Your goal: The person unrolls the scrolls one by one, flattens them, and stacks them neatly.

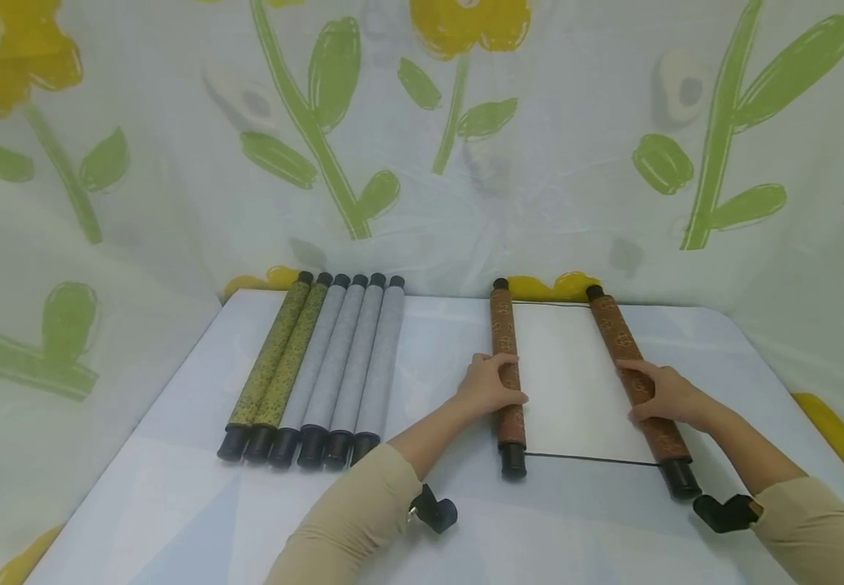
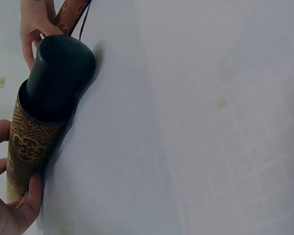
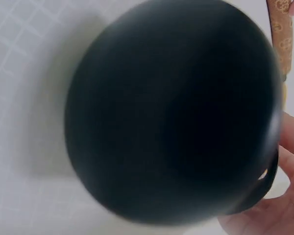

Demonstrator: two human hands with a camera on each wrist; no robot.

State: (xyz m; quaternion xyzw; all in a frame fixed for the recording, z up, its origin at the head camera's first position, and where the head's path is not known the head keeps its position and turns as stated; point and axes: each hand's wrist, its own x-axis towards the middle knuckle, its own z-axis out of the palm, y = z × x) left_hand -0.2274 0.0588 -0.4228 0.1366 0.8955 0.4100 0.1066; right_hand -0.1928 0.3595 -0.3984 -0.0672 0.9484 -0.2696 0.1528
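A scroll lies partly unrolled on the table, its white sheet (image 1: 568, 382) stretched between two brown patterned rollers with black end caps. My left hand (image 1: 491, 388) curls over the middle of the left roller (image 1: 505, 325). In the left wrist view its fingers (image 2: 32, 193) wrap that roller (image 2: 27, 147) just behind its black cap (image 2: 59, 73). My right hand (image 1: 663, 396) lies over the right roller (image 1: 612, 325), fingers curved across it. The right wrist view is filled by that roller's blurred black cap (image 3: 171, 112), with part of the hand (image 3: 284, 205) at the lower right.
Several rolled scrolls lie side by side at the left of the white table (image 1: 173, 504): two green-gold ones (image 1: 279, 357) and grey ones (image 1: 359, 357). A flower-printed cloth (image 1: 422, 146) hangs behind and at both sides of the table.
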